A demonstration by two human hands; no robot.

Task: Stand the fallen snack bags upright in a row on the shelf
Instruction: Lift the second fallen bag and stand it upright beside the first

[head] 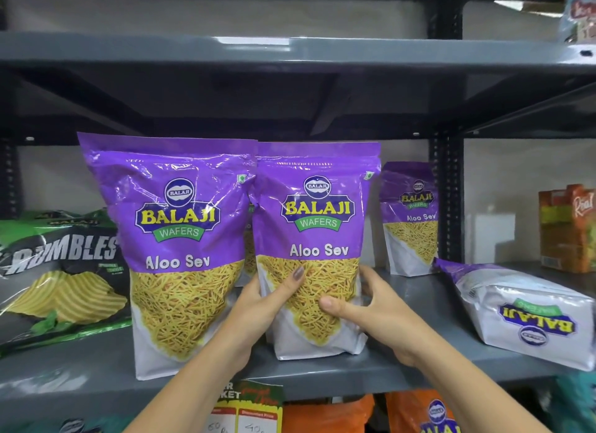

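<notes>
Purple Balaji Aloo Sev bags stand on the grey metal shelf point(403, 373). The middle bag point(317, 226) is upright, gripped low on both sides by my left hand point(274, 299) and my right hand point(364, 307). Another upright bag point(180, 239) stands just to its left, touching it. A third bag point(411, 216) stands upright further back on the right. A fourth bag point(522, 313) lies fallen on its side at the right, logo upside down. Part of another bag peeks out between the two front bags.
A green and black Rumbles chip bag point(61, 278) leans at the left. An orange juice carton point(567, 226) stands at the far right, past a black upright post point(446, 191). The upper shelf point(290, 50) hangs low overhead. Orange packets and price tags sit below.
</notes>
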